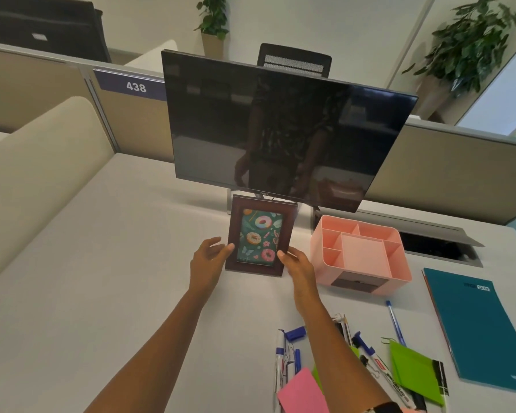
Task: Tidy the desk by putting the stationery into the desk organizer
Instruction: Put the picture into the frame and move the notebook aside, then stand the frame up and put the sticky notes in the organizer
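**deskfan22:** How far along is this getting? The organizer [328, 269] is sitting at the back right of the desk [102, 263], just below the monitor [286, 129]. Nothing is being kept in it yet. Every compartment that can be seen is showing bare.

**tidy_tom:** Barely started, by the look of it. The stationery [395, 381] is all lying loose at the near right, well apart from the organizer: markers [280, 350], a blue pen [395, 323], pink notes [301, 391] and green notes [411, 374]. A teal notebook [483, 332] is lying further right.

**deskfan22:** And the hands?

**tidy_tom:** Apart, and no stationery is being touched. A frame [261, 236] is being held upright just left of the organizer. It's being pinched at its left edge by the left hand [209, 259] and at its lower right by the right hand [300, 265].

**deskfan22:** Materials?

**tidy_tom:** The organizer is looking like smooth pink moulded plastic, boxy with rounded corners. The frame is coming across as dark glossy wood, the notes as thin paper, the markers as slim tubes, the desk as pale and matte.
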Tool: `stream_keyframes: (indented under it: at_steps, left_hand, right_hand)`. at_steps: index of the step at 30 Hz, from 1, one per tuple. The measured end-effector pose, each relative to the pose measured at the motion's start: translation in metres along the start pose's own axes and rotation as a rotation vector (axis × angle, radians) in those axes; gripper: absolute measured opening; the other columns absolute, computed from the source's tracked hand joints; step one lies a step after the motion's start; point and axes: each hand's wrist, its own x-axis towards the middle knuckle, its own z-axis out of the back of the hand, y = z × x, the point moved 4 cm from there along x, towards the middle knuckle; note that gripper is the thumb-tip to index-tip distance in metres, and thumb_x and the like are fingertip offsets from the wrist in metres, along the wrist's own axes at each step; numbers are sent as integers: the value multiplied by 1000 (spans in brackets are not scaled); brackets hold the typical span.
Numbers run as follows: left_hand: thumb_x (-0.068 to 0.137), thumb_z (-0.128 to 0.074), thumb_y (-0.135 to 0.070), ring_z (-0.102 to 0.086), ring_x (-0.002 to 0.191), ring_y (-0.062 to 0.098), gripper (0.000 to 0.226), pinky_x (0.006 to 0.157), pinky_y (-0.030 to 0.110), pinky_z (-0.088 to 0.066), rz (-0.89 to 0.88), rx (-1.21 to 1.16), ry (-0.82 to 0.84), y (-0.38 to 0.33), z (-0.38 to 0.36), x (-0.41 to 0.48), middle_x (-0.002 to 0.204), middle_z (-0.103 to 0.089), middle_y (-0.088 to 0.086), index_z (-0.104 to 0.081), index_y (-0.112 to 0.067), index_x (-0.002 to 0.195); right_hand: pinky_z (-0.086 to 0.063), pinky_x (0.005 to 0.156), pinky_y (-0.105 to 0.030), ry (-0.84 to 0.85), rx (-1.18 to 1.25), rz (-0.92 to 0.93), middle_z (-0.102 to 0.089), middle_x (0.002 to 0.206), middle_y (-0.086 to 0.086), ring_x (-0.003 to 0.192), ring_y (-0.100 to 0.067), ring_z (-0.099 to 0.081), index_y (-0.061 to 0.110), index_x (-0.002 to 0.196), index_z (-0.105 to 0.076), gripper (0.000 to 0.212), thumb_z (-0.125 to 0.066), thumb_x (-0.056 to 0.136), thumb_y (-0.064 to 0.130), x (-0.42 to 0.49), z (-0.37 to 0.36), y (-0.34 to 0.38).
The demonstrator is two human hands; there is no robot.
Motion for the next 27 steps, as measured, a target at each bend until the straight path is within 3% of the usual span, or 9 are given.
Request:
stream_keyframes:
  at_steps: [3, 6, 14, 19, 22, 27]
  left_hand:
    - [89, -62, -43, -60, 107, 22, 40, 96, 40, -47, -6, 99, -151, 11, 11, -26, 118, -65, 5, -56, -21, 121]
    - [92, -59, -37, -60, 111, 24, 36, 96, 38, -46, -45, 208, -198, 21, 15, -58, 120, -65, 5, -56, -17, 121]
    - [90, -62, -39, -58, 109, 16, 31, 99, 36, -45, -161, 411, 25, 38, -29, -135, 118, -64, -2, -59, -25, 117]
    - [90, -60, -42, -55, 107, 10, 28, 95, 26, -38, -291, 563, 207, 36, -62, -169, 120, -62, -9, -62, -28, 114]
    - [88, -60, -42, -55, 104, 10, 26, 93, 28, -37, -356, 675, 234, 31, -74, -185, 117, -63, -9, -66, -28, 110]
    - [84, -54, -59, -55, 106, 11, 41, 90, 30, -38, -360, 857, 192, 41, -70, -208, 115, -62, -11, -64, -33, 114]
  right_hand:
    - [-39, 92, -24, -28, -83, -11, -50, 123, 4, 118, -17, -48, 17, 133, -44, 54, -66, 85, 31, -11, 6, -11]
    - [-38, 96, -28, -58, -172, 16, -51, 132, 2, 121, -18, -48, 20, 130, -47, 55, -70, 81, 31, -24, 13, -22]
    - [-40, 94, -27, -17, -338, 118, -57, 124, 4, 118, -15, -50, 24, 117, -56, 38, -70, 82, 21, -79, 53, -33]
    - [-42, 77, -11, -20, -508, 191, -62, 112, 1, 104, -17, -57, 16, 111, -63, 32, -68, 81, 8, -111, 80, -35]
    - [-38, 84, -16, 7, -699, 249, -65, 108, 1, 106, -15, -54, 18, 104, -67, 29, -69, 77, 8, -126, 88, -44]
    - [-35, 98, -26, 70, -988, 265, -59, 120, 7, 118, -14, -36, 26, 118, -62, 38, -64, 80, 28, -150, 93, -61]
